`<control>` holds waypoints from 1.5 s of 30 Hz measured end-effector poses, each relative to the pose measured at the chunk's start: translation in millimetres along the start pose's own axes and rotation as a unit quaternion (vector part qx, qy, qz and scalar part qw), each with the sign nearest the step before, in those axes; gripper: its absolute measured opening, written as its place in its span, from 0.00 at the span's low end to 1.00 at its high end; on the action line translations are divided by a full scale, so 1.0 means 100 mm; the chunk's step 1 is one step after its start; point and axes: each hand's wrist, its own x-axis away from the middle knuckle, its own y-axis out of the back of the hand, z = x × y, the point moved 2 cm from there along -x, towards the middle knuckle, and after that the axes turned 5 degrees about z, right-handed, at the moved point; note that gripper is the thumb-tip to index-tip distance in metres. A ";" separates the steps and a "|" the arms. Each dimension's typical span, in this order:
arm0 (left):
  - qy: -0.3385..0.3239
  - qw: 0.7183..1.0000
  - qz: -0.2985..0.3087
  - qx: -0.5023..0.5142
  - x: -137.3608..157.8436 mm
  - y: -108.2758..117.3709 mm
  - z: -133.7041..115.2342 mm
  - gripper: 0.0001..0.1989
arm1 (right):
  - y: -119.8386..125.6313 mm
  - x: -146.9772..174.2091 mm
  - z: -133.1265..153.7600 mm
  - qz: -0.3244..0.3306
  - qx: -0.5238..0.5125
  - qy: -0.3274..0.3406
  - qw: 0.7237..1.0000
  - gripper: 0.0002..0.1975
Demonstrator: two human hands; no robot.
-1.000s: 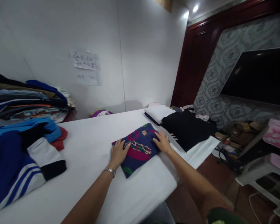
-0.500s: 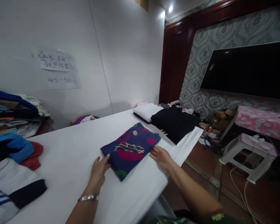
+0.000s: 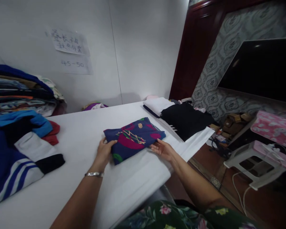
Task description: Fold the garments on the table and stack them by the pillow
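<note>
A folded navy garment (image 3: pixel 131 138) with magenta and green patches and a gold print lies on the white table (image 3: pixel 81 140). My left hand (image 3: pixel 105 152), with a silver bangle at the wrist, grips its left end, thumb on top and fingers tucked underneath. On the near right side, my right hand (image 3: pixel 163 150) pinches the edge of the same garment, its fingertips partly hidden at the cloth. The garment's near edge looks slightly raised off the table.
Beyond the garment lie folded black clothes (image 3: pixel 186 119) and a white folded garment (image 3: pixel 158 105). To the left are loose blue and white clothes (image 3: pixel 23 168) and a tall clothes stack (image 3: pixel 21 89). A plastic stool (image 3: pixel 259 159) stands on the floor at right.
My left hand has closed on the garment's left end, and the right hand has taken hold of its near edge. The view has shifted, showing more of the clothes at left.
</note>
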 end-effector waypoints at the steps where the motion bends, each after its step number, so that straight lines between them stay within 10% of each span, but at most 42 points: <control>1: 0.001 1.000 -0.016 0.000 -0.04 0.14 -0.04 0.34 | -0.03 0.05 -0.04 0.028 0.026 -0.019 0.999 0.08; 5: 0.046 0.995 -0.067 -0.063 -0.09 0.72 -0.02 0.35 | -0.08 0.26 -0.21 0.065 0.166 -0.046 0.983 0.16; 9: 0.077 0.988 -0.094 -0.094 -0.02 1.01 0.12 0.40 | -0.08 0.24 -0.22 0.001 0.281 0.102 0.954 0.21; 14: 0.049 0.974 -0.098 -0.198 0.03 0.99 0.11 0.39 | -0.08 -0.05 -0.10 -0.097 0.506 0.285 0.808 0.25; 19: 0.029 0.952 -0.077 -0.294 0.01 1.00 0.12 0.37 | -0.04 -0.26 -0.12 -0.071 0.682 0.253 0.683 0.21; 28: 0.016 0.939 -0.071 -0.336 0.07 0.97 0.10 0.35 | -0.15 -0.29 -0.02 -0.040 0.720 0.240 0.650 0.17; 35: 0.022 0.928 -0.061 -0.367 0.14 0.92 0.06 0.34 | -1.04 -0.49 -0.28 0.112 0.737 0.296 0.597 0.24; 40: 0.027 0.936 -0.052 -0.348 0.14 0.94 0.08 0.34 | -1.49 -0.91 -0.59 0.174 0.811 0.237 0.505 0.30; 45: 0.020 0.940 -0.048 -0.338 0.10 0.95 0.14 0.36 | -1.36 -1.31 -0.65 0.125 0.866 0.105 0.472 0.36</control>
